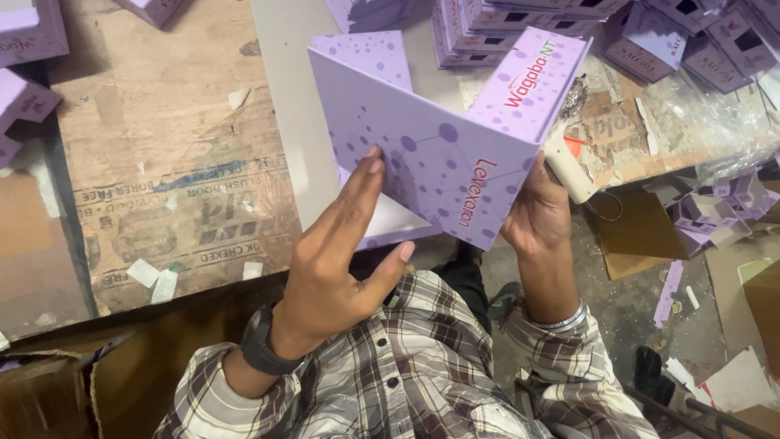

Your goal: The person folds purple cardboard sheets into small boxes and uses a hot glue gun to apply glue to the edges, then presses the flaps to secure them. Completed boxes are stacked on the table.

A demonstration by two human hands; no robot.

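Observation:
A large lilac cardboard box blank (439, 138) with darker purple dots and red print is held up, folded at an angle, in front of me. My left hand (341, 252) presses its fingertips flat against the front panel, thumb spread out below the lower edge. My right hand (540, 207) grips the blank at its right lower corner, and the white handle of a brush (569, 167) sticks out of the same hand, bristles up behind the panel. A dark watch sits on my left wrist, a metal bangle on the right.
A worn plywood worktop (171, 162) lies at left, with small paper scraps. Stacks of folded lilac boxes (520, 24) line the back and right (715, 41). Several lilac offcuts (715, 211) and brown cardboard (642, 232) lie on the floor at right.

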